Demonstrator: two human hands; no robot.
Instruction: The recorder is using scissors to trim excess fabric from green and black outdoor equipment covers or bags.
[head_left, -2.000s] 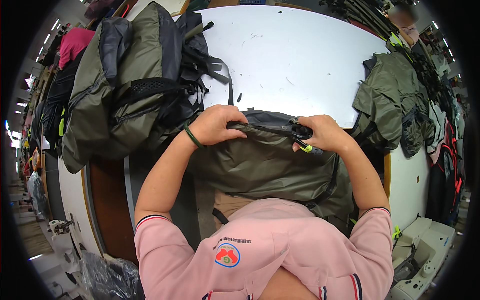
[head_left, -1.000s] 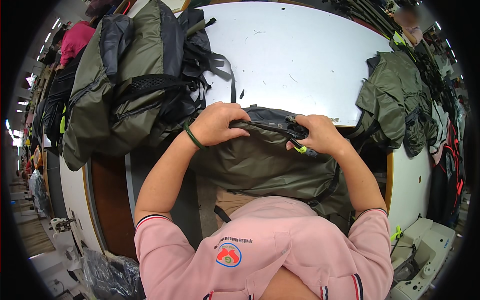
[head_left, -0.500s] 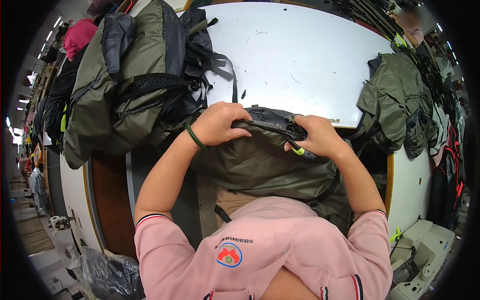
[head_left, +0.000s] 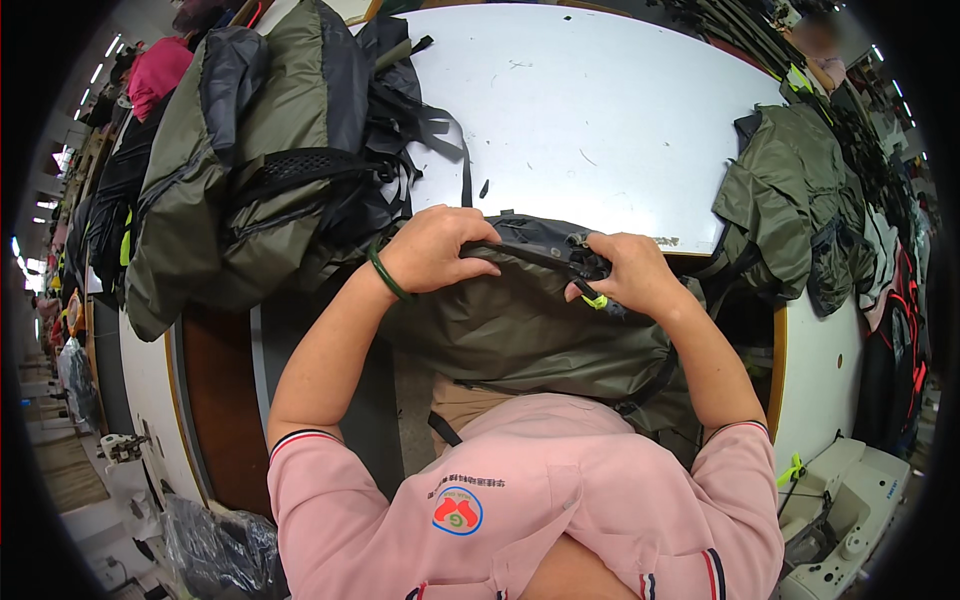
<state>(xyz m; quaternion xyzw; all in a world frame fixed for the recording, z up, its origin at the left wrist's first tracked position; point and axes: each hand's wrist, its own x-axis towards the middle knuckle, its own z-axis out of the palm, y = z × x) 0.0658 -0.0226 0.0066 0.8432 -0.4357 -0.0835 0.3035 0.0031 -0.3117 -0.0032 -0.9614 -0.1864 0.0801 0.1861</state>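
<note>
An olive-green bag [head_left: 520, 330] with dark grey fabric along its top hangs across my lap at the table's near edge. Along its upper edge runs a black band [head_left: 535, 257], stretched between my two hands. My left hand [head_left: 435, 250], with a dark green bangle on the wrist, pinches the band's left end between thumb and fingers. At the other end, my right hand [head_left: 640, 275] is closed on the same band. A black buckle-like piece shows at the right fingertips, and a bright yellow-green tab [head_left: 598, 300] sticks out below them.
A larger olive and grey backpack [head_left: 275, 110] with black straps lies at the left of the white table [head_left: 590, 110]. More olive fabric pieces [head_left: 790, 190] are heaped at the right. A sewing machine [head_left: 850, 510] stands at the lower right; clear plastic wrap [head_left: 220, 550] lies lower left.
</note>
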